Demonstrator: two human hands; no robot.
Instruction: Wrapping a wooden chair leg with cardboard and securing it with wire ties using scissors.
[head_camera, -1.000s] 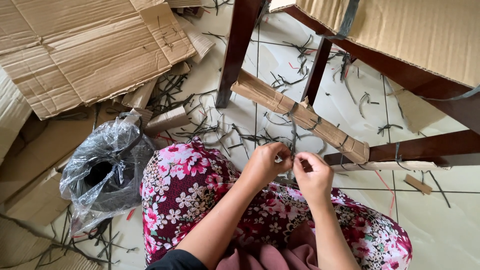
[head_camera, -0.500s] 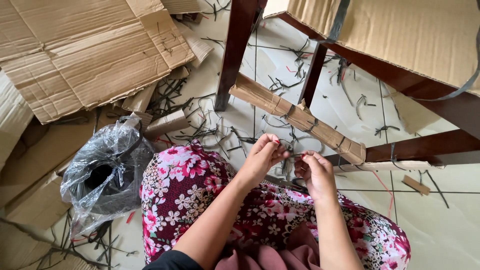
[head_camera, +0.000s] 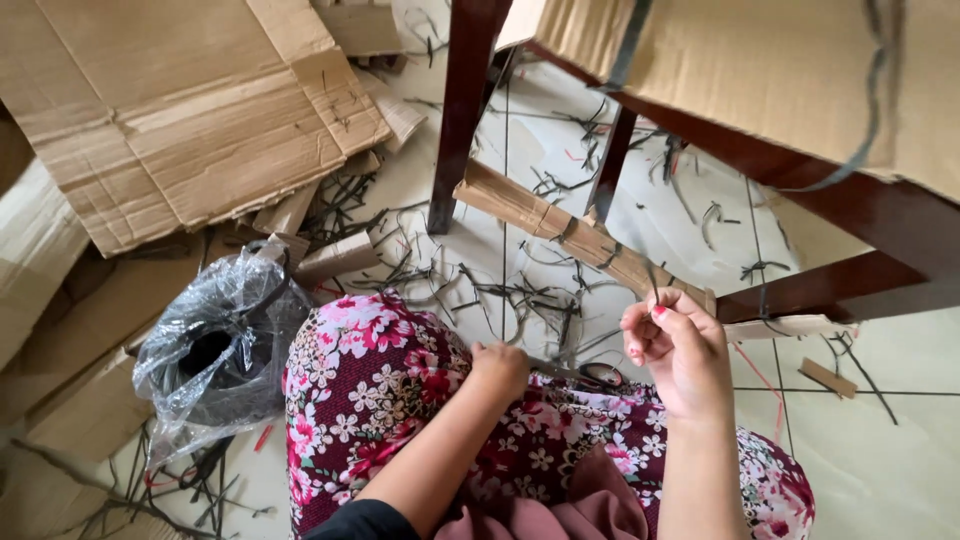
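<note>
A pale tiled floor (head_camera: 880, 470) is strewn with uncounted dark strap offcuts (head_camera: 480, 290). One pair of scissors (head_camera: 590, 374) is gripped on the lap by the left hand (head_camera: 497, 367), blades half hidden. One thin strap (head_camera: 652, 283) is pinched by the right hand (head_camera: 675, 345).

A flattened brown carton (head_camera: 190, 110) lies on the floor at ten o'clock, creased, flaps spread. More flat cardboard (head_camera: 40, 250) lies at nine o'clock, partly under it. A clear plastic bag (head_camera: 215, 350), crumpled, dark inside, sits at eight o'clock just beside the flowered knee. A brown cardboard wrap (head_camera: 560, 230), bound with dark strips, covers a rung near the centre, slanting toward three o'clock. Another cardboard wrap (head_camera: 760, 70), with dark straps across it, sits at one o'clock. No labels, signs or screens show.
</note>
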